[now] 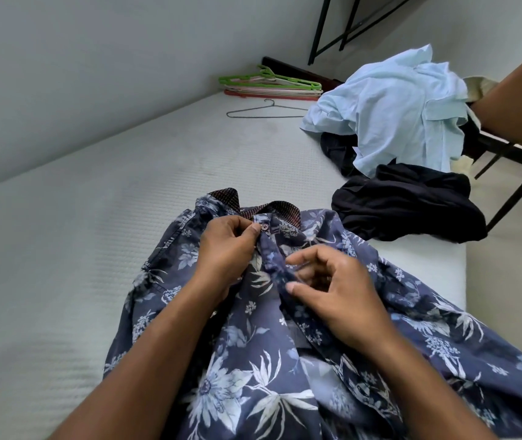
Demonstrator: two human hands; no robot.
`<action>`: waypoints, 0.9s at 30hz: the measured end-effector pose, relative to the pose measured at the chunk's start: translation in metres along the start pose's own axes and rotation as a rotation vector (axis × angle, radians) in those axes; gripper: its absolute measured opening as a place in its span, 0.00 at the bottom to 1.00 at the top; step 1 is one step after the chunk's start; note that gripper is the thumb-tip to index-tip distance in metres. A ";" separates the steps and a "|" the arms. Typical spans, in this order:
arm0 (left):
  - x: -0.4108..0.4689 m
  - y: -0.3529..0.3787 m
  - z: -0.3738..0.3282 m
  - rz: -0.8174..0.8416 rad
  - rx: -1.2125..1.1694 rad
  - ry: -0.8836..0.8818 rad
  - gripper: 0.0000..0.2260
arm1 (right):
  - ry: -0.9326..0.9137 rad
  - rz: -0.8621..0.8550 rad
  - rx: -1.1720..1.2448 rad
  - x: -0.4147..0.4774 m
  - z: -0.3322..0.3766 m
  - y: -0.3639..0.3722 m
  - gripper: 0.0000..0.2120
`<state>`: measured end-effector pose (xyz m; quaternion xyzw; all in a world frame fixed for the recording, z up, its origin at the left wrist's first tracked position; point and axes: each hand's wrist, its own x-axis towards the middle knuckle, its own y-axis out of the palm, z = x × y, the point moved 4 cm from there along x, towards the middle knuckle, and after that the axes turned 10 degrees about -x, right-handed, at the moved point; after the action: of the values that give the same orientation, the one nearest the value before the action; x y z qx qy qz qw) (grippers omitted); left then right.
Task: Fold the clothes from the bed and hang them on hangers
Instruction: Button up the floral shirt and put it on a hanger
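A navy floral shirt (253,360) lies front-up on the white mattress (62,249), its dotted collar pointing away from me. My left hand (224,252) pinches the placket just below the top button (265,227). My right hand (332,287) grips the other edge of the placket a little lower down. A stack of plastic hangers (272,85), green on top, lies at the far end of the bed. A thin wire hanger (266,112) lies in front of that stack.
A crumpled light blue shirt (393,109) and dark garments (405,204) are piled at the bed's right edge. Another person's arm (519,100) crosses the upper right corner. A black metal frame (507,173) stands beside the bed; the wall runs along the left.
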<state>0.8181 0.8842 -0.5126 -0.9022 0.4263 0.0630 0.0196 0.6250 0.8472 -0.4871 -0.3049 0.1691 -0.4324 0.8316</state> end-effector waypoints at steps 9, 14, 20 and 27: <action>-0.006 0.009 -0.001 -0.112 0.328 0.084 0.09 | -0.131 -0.234 -0.013 0.008 0.006 -0.007 0.08; 0.003 0.006 -0.003 0.014 0.137 -0.035 0.11 | -0.334 -0.256 -0.342 0.006 0.021 -0.011 0.14; 0.000 -0.002 -0.006 0.175 -0.166 -0.212 0.12 | -0.441 -0.318 -0.353 0.006 0.019 -0.021 0.05; -0.001 -0.006 -0.010 0.168 -0.163 -0.191 0.12 | -0.492 -0.359 -0.431 -0.002 0.032 -0.028 0.05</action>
<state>0.8234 0.8880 -0.5027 -0.8517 0.4901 0.1844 -0.0185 0.6245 0.8478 -0.4442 -0.5925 -0.0051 -0.4397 0.6749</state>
